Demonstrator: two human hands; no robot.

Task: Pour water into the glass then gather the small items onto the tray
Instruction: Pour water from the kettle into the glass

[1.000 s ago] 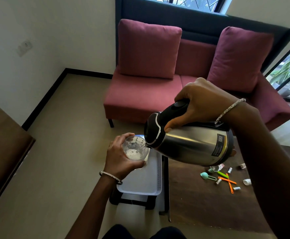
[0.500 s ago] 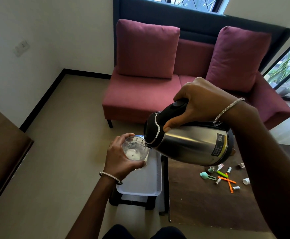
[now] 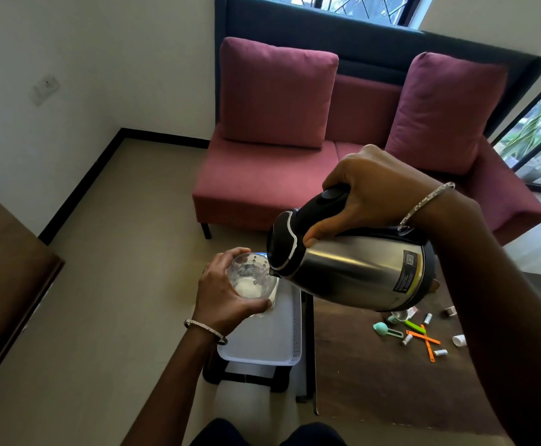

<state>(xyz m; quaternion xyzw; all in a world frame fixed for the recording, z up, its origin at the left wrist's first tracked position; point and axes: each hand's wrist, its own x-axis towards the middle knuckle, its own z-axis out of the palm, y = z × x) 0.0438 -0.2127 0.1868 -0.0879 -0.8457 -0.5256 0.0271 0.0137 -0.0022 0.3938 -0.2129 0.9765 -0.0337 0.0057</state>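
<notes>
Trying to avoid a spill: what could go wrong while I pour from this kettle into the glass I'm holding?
The left hand holds the glass mid-air, so a wobble could send water onto the tray. The kettle in the right hand hides some small items; setting it down could knock them.

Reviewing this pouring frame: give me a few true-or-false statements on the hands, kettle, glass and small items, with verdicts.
1. The right hand grips the kettle by its black handle. True.
2. The kettle stands upright. False: it is held tilted in the air, with its spout at the rim of the glass.
3. The left hand holds the glass. True.
4. The small items lie on the tray. False: they lie on the dark table, to the right of the tray.
</notes>
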